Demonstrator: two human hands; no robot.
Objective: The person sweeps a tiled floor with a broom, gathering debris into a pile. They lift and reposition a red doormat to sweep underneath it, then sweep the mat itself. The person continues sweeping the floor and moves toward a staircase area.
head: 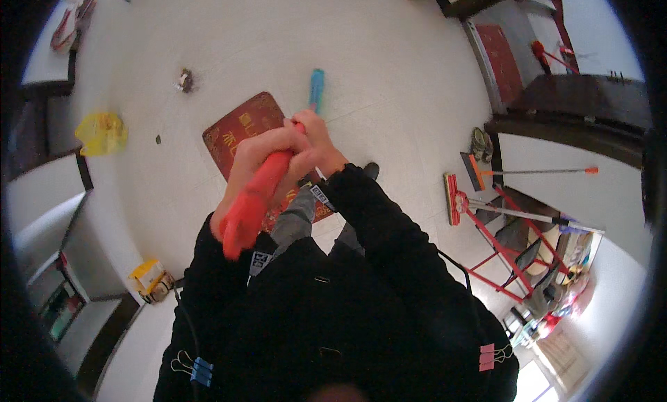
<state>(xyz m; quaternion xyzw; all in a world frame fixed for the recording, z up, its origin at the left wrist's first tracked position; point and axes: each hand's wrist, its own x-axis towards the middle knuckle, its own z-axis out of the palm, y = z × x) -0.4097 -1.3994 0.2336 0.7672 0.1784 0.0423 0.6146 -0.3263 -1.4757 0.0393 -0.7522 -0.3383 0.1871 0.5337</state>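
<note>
Both my hands are wrapped around a long red handle (255, 201). Its thick end points back toward my left forearm. My left hand (266, 149) grips it nearer my body, while my right hand (315, 136) is around it just beyond. Past my right hand a narrow blue piece (317, 86) shows against the floor. It looks like a broom head, but its join to the handle is hidden. Below my hands lies a dark red doormat (245, 120) bearing writing, partly covered by my arms and leg.
A small heap of debris (185, 81) and a dark scrap (158, 139) lie on the pale floor (375, 63). At left are a yellow plastic bag (101, 133) and a yellow package (148, 277). Shoes (481, 144), a squeegee (473, 171), a sponge mop (456, 200) and a red-framed rack (500, 261) stand right.
</note>
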